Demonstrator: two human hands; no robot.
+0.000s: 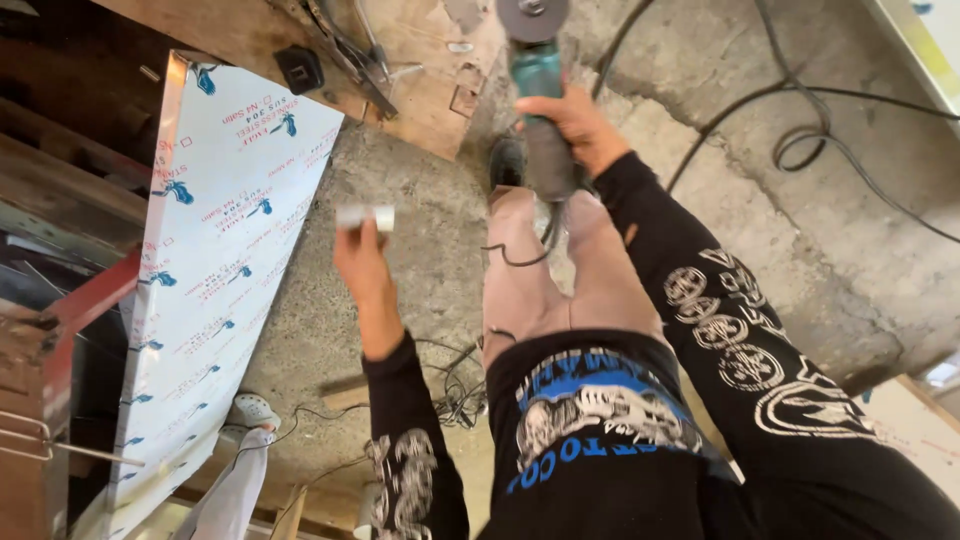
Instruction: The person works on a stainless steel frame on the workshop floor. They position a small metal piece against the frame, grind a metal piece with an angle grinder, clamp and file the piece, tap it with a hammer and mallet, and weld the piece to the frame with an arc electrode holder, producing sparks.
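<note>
My right hand (pixel 577 124) grips a teal and grey angle grinder (pixel 539 95) by its body, the grey disc (pixel 531 15) at the top of the view, pointing away from me. Its black cord hangs down past my raised knee in pinkish trousers (pixel 540 275). My left hand (pixel 360 262) is lifted over the concrete floor and pinches a small white piece (pixel 364 217) between its fingertips. Both arms wear black sleeves with white print.
A metal sheet (pixel 215 270) covered in white printed film leans at the left against a red and brown frame. A plywood board (pixel 390 60) with metal tools lies ahead. Black cables (pixel 810 130) loop on the floor at the right. Another person's white shoe (pixel 250 408) shows at lower left.
</note>
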